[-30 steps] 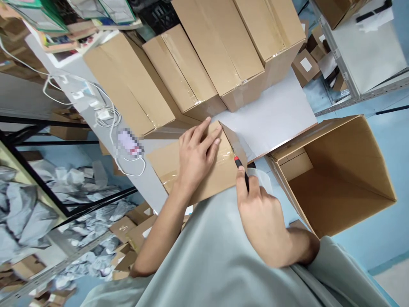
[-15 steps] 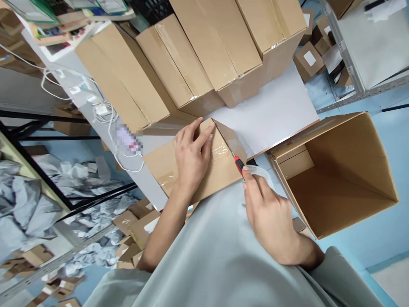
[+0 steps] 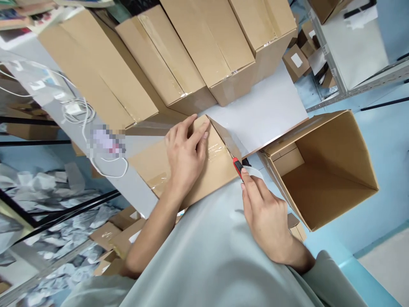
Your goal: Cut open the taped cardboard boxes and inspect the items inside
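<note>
A taped cardboard box lies in front of me at the near edge of the table. Across its top rests my left hand, fingers stretched out and nothing in its grasp. My right hand is closed round a red and black utility knife. The knife's tip meets the top right edge of the box, close to a strip of clear tape. Whether the blade is in the cardboard I cannot tell. My right fingers hide the rear of the handle.
Several large taped cartons stand along the back of the white table. An open, tall carton is at the right. A coiled white cable lies at the left. Shelving with boxes is at the upper right; grey bags fill the lower left.
The view has shifted slightly, so the scene sits further left. My left hand stays flat on the box, and the knife remains at its right edge with little visible movement.
</note>
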A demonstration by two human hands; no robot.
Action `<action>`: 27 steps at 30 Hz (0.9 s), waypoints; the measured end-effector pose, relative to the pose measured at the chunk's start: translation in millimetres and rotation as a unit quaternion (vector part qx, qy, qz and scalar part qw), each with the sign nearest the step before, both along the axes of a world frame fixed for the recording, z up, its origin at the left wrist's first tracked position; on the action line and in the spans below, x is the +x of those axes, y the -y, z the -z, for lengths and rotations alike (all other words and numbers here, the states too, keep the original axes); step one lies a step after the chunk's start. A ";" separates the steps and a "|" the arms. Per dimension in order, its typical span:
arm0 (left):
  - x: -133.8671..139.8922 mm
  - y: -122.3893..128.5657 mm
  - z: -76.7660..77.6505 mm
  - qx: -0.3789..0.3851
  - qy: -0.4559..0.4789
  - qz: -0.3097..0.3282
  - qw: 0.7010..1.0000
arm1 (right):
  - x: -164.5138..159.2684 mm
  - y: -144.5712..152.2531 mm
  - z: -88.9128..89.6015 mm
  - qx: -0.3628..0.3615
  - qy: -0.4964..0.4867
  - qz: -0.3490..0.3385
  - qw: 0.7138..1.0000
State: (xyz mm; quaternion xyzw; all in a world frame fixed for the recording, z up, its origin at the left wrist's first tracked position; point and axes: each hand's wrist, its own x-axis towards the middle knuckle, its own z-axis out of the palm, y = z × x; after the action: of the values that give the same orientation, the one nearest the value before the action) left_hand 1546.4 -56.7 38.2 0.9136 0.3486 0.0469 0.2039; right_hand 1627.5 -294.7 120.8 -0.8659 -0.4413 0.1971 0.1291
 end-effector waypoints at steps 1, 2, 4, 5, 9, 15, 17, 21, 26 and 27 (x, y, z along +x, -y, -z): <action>0.0 -0.1 0.0 -0.002 0.001 0.002 1.000 | -1.4 -2.6 0.1 -0.007 0.003 -0.002 1.000; -0.1 -0.2 0.1 -0.005 0.004 0.003 1.000 | -2.0 -6.5 0.4 -0.017 0.004 -0.004 1.000; -0.6 -0.5 0.4 -0.012 0.010 0.003 1.000 | -1.5 -17.7 0.6 -0.046 -0.005 -0.014 0.999; -1.0 -0.7 0.9 -0.016 0.013 0.002 1.000 | -0.8 -24.0 -0.2 -0.065 -0.012 -0.021 0.998; -2.7 -1.5 5.1 -0.021 0.033 0.001 0.999 | -4.3 -36.1 -13.0 -0.127 -0.008 -0.046 0.991; 1.0 -2.5 6.7 -0.016 0.033 0.008 0.999 | -27.5 -3.6 -31.1 -0.155 0.053 -0.025 0.986; -2.8 -1.0 -2.0 -0.016 0.027 0.013 0.999 | -27.2 6.8 -34.9 -0.120 0.046 0.002 0.992; -37.6 9.5 -27.3 0.031 0.045 -0.030 0.998 | -6.0 22.7 -37.7 0.017 -0.001 0.135 0.991; -109.5 19.9 -26.4 0.049 0.020 -0.156 0.986 | 52.5 15.0 46.0 0.090 -0.149 0.318 0.932; -123.5 18.7 -22.0 0.037 0.017 -0.177 0.983 | 63.9 6.3 76.1 0.102 -0.225 0.327 0.912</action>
State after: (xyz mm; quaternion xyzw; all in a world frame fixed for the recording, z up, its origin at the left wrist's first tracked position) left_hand 1422.9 -75.3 60.1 0.8435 0.4993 0.1109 0.1642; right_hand 1691.4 -301.1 44.7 -0.8767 -0.1104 0.2871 0.3698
